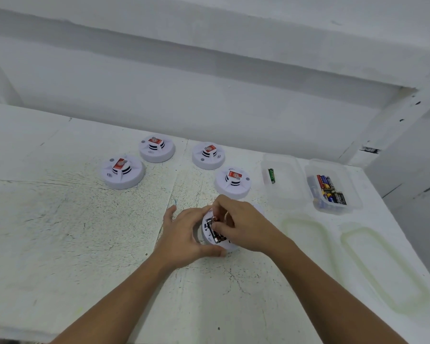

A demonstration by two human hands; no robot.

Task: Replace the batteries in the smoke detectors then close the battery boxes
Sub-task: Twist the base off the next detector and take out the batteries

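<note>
Meanwhile, the left hand (184,234) cups a round white plastic smoke detector (210,233), turned underside-up on the speckled white table (85,232), steadying it so the right hand's (238,227) fingertips (215,225) can pinch something small inside its open battery box, apparently a battery.

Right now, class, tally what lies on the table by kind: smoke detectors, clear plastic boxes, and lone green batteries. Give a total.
Smoke detectors: 5, four face up, one in the hands
Clear plastic boxes: 2
Lone green batteries: 1
Total: 8
</note>
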